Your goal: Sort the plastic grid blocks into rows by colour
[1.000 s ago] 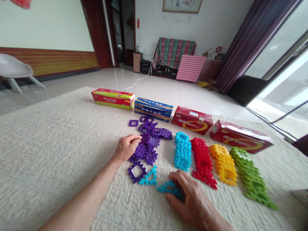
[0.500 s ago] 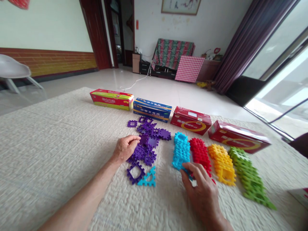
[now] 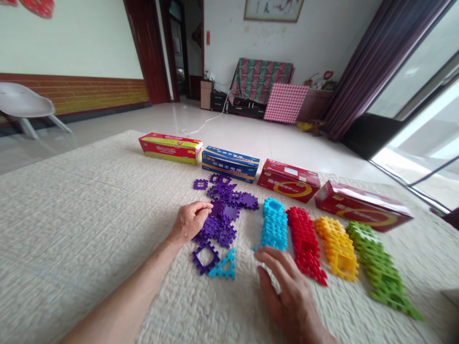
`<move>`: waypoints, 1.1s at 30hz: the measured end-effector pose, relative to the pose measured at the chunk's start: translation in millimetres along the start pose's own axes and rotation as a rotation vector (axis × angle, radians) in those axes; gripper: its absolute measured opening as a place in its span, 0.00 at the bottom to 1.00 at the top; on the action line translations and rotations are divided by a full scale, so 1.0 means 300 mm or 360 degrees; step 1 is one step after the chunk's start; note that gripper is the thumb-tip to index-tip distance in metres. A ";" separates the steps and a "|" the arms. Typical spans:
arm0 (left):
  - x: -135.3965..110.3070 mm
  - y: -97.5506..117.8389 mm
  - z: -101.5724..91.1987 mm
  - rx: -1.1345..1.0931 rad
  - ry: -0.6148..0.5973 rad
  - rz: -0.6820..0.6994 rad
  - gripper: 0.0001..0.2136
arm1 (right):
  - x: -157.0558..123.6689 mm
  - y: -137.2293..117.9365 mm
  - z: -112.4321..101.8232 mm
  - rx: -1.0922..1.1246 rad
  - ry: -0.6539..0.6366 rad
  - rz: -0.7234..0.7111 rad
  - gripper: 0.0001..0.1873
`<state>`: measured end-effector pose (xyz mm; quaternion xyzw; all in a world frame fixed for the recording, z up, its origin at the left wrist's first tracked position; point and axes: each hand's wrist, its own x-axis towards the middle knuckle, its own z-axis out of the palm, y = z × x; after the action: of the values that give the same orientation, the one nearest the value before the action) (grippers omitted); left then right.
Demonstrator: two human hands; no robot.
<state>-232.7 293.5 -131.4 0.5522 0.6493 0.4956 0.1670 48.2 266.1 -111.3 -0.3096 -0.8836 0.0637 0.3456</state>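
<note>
My left hand point(image 3: 191, 220) is curled closed at the left edge of a pile of purple interlocking plastic pieces point(image 3: 211, 227). Whatever its fingertips may hold is hidden. My right hand point(image 3: 289, 289) hovers with thumb and fingers apart, nothing between them, at the near end of a row of overlapping blue pieces point(image 3: 274, 224). It covers part of that end. Between my hands, a blue triangular piece point(image 3: 229, 267) lies against a purple square frame piece point(image 3: 205, 258). Right of the blue row run rows of red pieces point(image 3: 304, 241), yellow pieces point(image 3: 337, 248) and green pieces point(image 3: 382, 267).
Behind the pieces stand a red-and-yellow box point(image 3: 170, 149), a blue box point(image 3: 230, 165), a red box point(image 3: 289, 180) and another red box point(image 3: 362, 205). All rest on a quilted beige cover point(image 3: 100, 191). A white chair point(image 3: 28, 102) is at far left.
My right hand has drawn back from the near end of the blue row, moving left and nearer, and its fingers have spread. My left hand stays by the purple pile. The view has shifted slightly.
</note>
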 end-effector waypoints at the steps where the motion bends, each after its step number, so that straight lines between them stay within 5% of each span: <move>1: 0.000 0.000 0.000 -0.0002 -0.0003 -0.0004 0.10 | 0.003 -0.024 0.004 0.0069 -0.0155 -0.0072 0.18; 4: 0.000 -0.001 0.001 -0.0010 -0.0009 -0.0016 0.10 | 0.016 -0.087 0.013 0.0117 -0.0565 -0.0197 0.24; 8: -0.001 -0.004 0.003 -0.0017 -0.0003 -0.0012 0.10 | 0.036 -0.122 0.006 0.0230 -0.0766 -0.0126 0.23; 14: -0.001 -0.008 0.003 -0.0013 -0.0007 -0.0010 0.10 | 0.032 -0.121 0.011 0.0517 -0.0679 0.0013 0.08; 24: 0.001 -0.005 0.003 -0.0013 0.0004 -0.0016 0.10 | 0.008 -0.066 -0.007 0.0621 -0.0532 -0.0065 0.18; 33: 0.001 -0.002 0.001 -0.0018 -0.0005 0.0007 0.10 | 0.001 -0.108 -0.007 0.0012 -0.0494 0.0183 0.19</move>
<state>-232.8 294.0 -132.0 0.5534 0.6450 0.4988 0.1702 33.2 240.1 -98.9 -0.3447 -0.9070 0.1336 0.2019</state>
